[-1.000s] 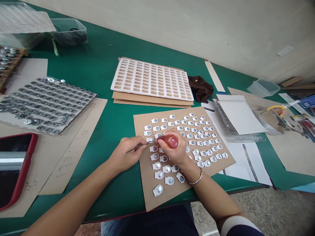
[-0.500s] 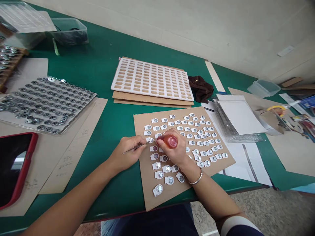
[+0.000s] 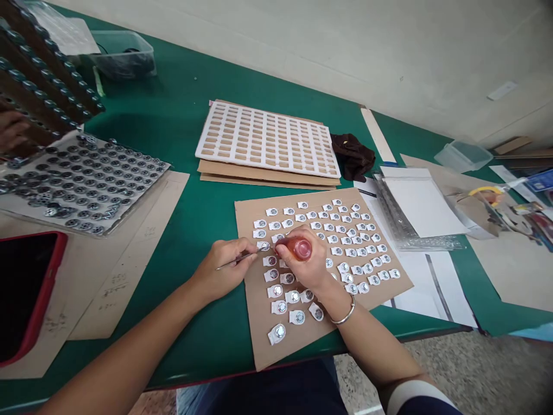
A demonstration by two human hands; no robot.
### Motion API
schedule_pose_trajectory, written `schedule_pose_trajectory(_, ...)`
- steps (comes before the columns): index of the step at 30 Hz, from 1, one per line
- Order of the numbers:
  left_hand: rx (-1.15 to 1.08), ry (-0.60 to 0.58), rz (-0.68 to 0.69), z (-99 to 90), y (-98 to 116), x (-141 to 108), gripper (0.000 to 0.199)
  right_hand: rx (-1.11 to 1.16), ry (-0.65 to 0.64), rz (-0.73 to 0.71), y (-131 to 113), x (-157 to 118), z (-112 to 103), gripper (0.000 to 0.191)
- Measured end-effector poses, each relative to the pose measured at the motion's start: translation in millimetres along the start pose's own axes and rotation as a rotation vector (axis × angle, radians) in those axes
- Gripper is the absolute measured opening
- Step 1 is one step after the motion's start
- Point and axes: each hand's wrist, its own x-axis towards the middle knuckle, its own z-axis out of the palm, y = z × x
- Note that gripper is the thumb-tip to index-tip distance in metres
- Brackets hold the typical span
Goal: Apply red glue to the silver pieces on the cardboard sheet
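A slim metal tool (image 3: 233, 263) is held in the left hand (image 3: 218, 271), the grip closed to a pinch, its tip at a white tabbed piece (image 3: 264, 246) near ten o'clock on the cardboard sheet (image 3: 263, 349). A red bottle (image 3: 301, 249) is clasped in the right hand (image 3: 311, 266), the fingers wrapped closed around it, its narrow end towards nine o'clock, near that piece; whether contact is made cannot be told.

If the bottle is squeezed too hard, liquid could be spilled over the piece. If the tool slips, the piece could be pushed askew, as only a fine tip is set to it. Pieces towards five o'clock of the tip lie close beneath the right wrist, so they could be dragged by a lowered forearm. Towards ten o'clock, a rack (image 3: 47, 75) is tilted near a co-worker's hand (image 3: 12, 131); loose parts could be shed if it is knocked.
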Motion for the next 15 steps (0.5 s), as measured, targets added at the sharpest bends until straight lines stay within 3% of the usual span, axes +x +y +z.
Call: schedule_pose_trajectory(15,-0.011,0.019,0.012,0.1,-0.7,0.2,0.011,0.02,-0.02,-0.005,-1.8,-1.0,0.4,0.021)
